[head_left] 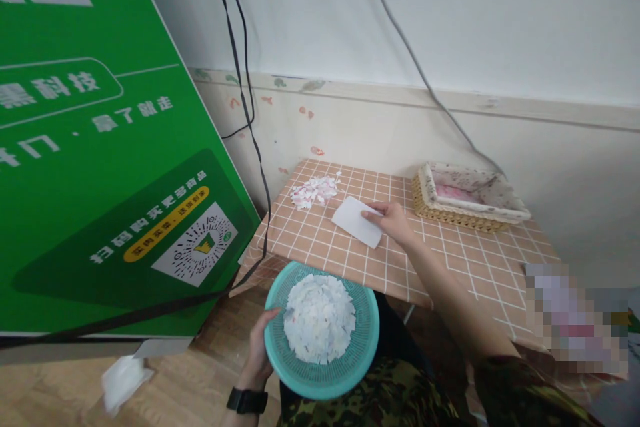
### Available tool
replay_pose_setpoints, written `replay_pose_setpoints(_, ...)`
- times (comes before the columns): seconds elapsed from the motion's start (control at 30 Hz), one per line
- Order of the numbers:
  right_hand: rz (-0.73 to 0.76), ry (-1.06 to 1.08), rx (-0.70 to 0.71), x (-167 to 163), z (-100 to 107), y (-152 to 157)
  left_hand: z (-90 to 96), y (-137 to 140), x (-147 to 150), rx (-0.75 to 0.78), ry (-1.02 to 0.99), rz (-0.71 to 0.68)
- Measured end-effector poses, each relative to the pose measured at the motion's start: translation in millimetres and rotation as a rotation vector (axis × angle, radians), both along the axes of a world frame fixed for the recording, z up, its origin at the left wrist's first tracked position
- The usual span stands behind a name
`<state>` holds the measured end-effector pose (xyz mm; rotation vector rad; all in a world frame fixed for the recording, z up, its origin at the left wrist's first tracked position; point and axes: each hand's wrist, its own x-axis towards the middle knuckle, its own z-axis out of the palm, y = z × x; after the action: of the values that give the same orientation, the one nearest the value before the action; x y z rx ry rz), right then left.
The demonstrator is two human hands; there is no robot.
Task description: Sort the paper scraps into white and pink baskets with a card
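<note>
My left hand [261, 340] grips the left rim of a teal plastic colander [369, 340], holding it below the table's front edge. A heap of white paper scraps [320, 317] fills the middle of the colander. Over the table, my right hand [393, 220] pinches a white card [356, 221] by its right side, thumb on top. To the left of the card, a small pile of white and pinkish paper scraps [315, 192] lies on the checked cloth. The fingers under the card are partly hidden.
The table [450, 260] has a brown checked cloth. A lined wicker basket [465, 217] stands at its back right, with something pink inside. A large green panel [125, 147] rises at left, with dark cables [245, 93] hanging beside it. A white plastic bag [123, 380] lies on the floor.
</note>
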<state>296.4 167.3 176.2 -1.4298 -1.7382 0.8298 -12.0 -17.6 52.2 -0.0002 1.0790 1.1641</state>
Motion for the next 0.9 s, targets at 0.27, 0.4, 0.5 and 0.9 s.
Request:
replay_pose_setpoints(0.27,-0.069,-0.007,-0.020,0.2,-9.5,14.4,-7.9,-2.5,0.5,-0.042,0.013,0.000)
replay_pose_setpoints(0.4,-0.037,0.001,0.022,-19.1,-8.1,6.3,-24.0,-4.3,6.6,-0.044,-0.047,0.006)
replay_pose_setpoints(0.5,0.028,-0.088,0.099,-47.6,-10.1,-7.4,-33.8,-4.4,13.7,-0.062,-0.050,-0.021)
replay_pose_setpoints(0.9,-0.378,-0.360,0.153,5.4,-26.2,3.6,-49.6,-10.0,18.1,0.006,0.054,-0.115)
